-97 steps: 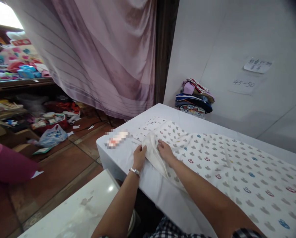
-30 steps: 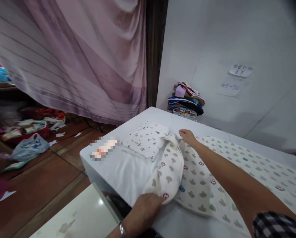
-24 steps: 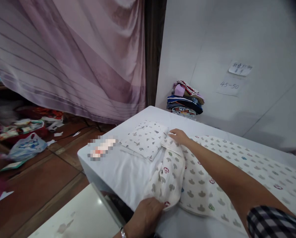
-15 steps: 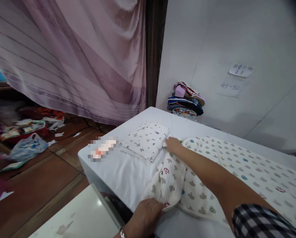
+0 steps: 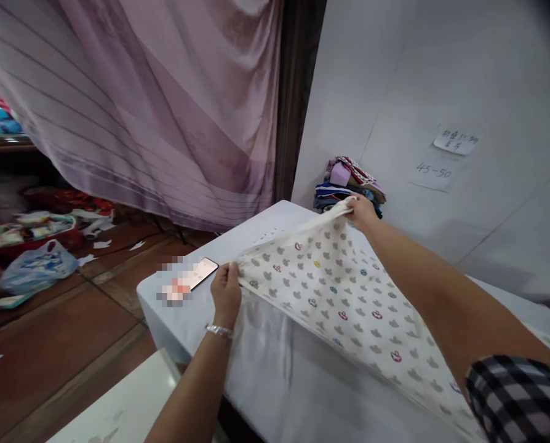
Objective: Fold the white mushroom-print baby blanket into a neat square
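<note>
Hands: our left hand [image 5: 226, 289] and right hand [image 5: 360, 212] pinch the cloth [image 5: 330, 289], arms outstretched, lifting it above the tabletop [image 5: 266, 363] beside a phone [image 5: 201, 271].

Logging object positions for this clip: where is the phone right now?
In the head view the phone lies flat on the white table near its left corner, just left of the left hand, which grips the patterned cloth.

I see a cream cotton cloth [image 5: 330, 289] printed with grey mushroom shapes and a few red, blue and yellow ones. Beneath that cloth lies a plain white table cover [image 5: 266, 351]. Left of it hangs a mauve striped curtain [image 5: 173, 111]; behind it sits a multicoloured pile of folded clothes [image 5: 349, 178].
</note>
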The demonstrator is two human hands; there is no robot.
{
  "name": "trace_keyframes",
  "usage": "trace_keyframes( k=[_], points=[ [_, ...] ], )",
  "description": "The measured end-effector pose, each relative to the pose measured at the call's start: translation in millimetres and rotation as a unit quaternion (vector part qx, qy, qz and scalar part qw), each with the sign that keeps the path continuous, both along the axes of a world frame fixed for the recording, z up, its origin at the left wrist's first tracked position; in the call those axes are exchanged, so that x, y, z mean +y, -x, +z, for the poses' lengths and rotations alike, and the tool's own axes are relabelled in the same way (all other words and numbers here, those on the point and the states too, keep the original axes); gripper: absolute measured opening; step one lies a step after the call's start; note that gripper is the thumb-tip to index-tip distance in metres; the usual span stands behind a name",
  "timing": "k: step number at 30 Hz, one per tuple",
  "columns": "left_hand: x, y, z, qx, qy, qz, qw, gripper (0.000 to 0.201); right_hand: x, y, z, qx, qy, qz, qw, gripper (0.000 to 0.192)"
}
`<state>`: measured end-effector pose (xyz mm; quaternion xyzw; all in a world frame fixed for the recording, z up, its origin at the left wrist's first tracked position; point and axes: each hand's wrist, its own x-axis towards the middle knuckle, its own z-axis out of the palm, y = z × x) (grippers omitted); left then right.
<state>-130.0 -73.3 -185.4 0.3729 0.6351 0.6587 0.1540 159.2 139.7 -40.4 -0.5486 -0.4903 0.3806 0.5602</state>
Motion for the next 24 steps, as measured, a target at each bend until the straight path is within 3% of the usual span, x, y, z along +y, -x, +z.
trace_keyframes(
  k=[3,7,9,12,16,18,20,22,24],
  points=[
    [23,7,-23.7,-0.026,0.038,0.069,0.997,0.027,24,30,7.5,0.04,-0.023,-0.002,0.999,0.065],
    [22,12,-45.5,-0.018,0.066,0.083,0.994,0.027,50,59,-11.5,0.017,-0.02,0.008,1.0,0.067],
    [20,14,-48.8,-0.001,0.072,0.083,0.994,0.028,61,67,-29.1,0.019,-0.012,0.018,1.0,0.069],
    [23,18,-50.0,0.007,0.089,0.09,0.992,0.028,66,74,-62.7,0.01,0.018,0.088,0.996,0.074],
    [31,24,-56.0,-0.046,0.116,0.092,0.988,0.029,42,79,-116.4,-0.133,0.058,0.154,0.977,0.074],
    [33,26,-61.9,-0.075,0.118,0.091,0.986,0.031,19,79,-141.4,-0.258,0.044,0.175,0.949,0.064],
    [35,28,-67.4,-0.084,0.11,0.091,0.986,0.033,-6,79,-160.0,-0.381,-0.014,0.221,0.898,0.053],
    [36,28,-70.8,-0.083,0.106,0.094,0.986,0.034,-28,79,-169.9,-0.486,-0.058,0.264,0.831,0.045],
    [36,27,-70.9,-0.082,0.107,0.102,0.986,0.034,-48,80,-172.1,-0.538,-0.056,0.264,0.798,0.044]
  ],
)
